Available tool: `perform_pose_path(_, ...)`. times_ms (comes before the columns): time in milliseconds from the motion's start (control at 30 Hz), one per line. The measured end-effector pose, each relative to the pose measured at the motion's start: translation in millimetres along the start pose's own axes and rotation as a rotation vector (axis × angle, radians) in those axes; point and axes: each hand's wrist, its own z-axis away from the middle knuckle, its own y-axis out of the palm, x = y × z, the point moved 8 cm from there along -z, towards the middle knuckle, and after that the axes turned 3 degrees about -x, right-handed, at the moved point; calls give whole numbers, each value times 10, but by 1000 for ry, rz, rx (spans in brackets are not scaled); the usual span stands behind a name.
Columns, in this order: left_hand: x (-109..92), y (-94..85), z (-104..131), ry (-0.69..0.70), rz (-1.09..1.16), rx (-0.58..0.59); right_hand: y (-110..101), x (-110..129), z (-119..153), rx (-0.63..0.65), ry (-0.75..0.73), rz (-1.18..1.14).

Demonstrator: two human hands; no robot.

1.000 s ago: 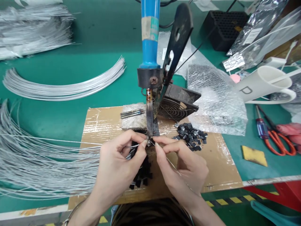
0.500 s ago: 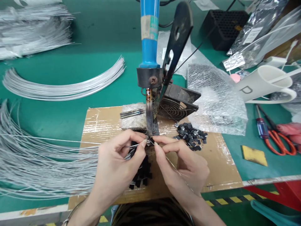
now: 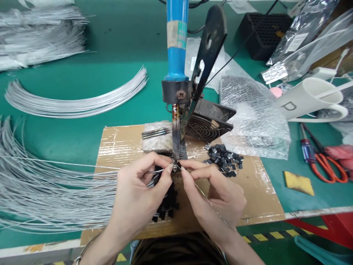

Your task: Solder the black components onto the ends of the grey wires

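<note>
A blue-handled soldering iron (image 3: 177, 44) hangs tip down in a black metal bracket (image 3: 206, 48). Right below its tip, my left hand (image 3: 143, 187) pinches the end of a grey wire (image 3: 107, 166) that runs off to the left. My right hand (image 3: 213, 191) is closed on a thin strand of solder (image 3: 202, 193), which trails back under the palm. The fingertips of both hands nearly meet at a small shiny metal piece under the tip; its details are too small to tell. Wire ends with black connectors (image 3: 165, 209) lie beneath the left hand.
Loose black connectors (image 3: 224, 160) lie on the cardboard (image 3: 248, 195), near a small fan (image 3: 208, 119) and a pale block (image 3: 157, 141). Grey wire bundles (image 3: 77, 106) spread leftward. Rightward are bubble wrap (image 3: 253, 117), a white mug (image 3: 309, 97), orange-handled scissors (image 3: 328, 167) and a yellow sponge (image 3: 298, 182).
The whole view has shifted very slightly. Both hands keep their pinches under the iron tip, with no other clear movement.
</note>
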Motion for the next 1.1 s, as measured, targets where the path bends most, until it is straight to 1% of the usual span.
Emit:
perform_pose_path(300,-12,14,-14,0,-5,-3,-15,22,-7,-8,-16,13)
perform_pose_path(600,27,26,7,-34,-34,29,-18,-50,41,23,30,-17)
perform_pose_path(700,75,0,58,-45,-75,35,-74,-96,50,0,90,-31)
perform_pose_path(767,90,-48,104,-36,-108,21,-197,-169,50,-81,168,-21)
perform_pose_path(833,85,-105,158,-18,-135,7,-380,-284,51,-191,270,-50)
perform_pose_path(900,73,-157,214,-7,-146,-1,-569,-414,38,-270,342,-187)
perform_pose_path(967,74,-222,265,-18,-147,-31,-771,-522,-3,-313,337,-339)
perform_pose_path(1000,77,-252,287,-27,-147,-48,-889,-611,-8,-348,371,-377)
perform_pose_path(1033,80,-281,305,-33,-149,-66,-1021,-689,-10,-394,387,-377)
perform_pose_path(1100,83,-327,333,-38,-154,-96,-1219,-835,-9,-415,434,-282)
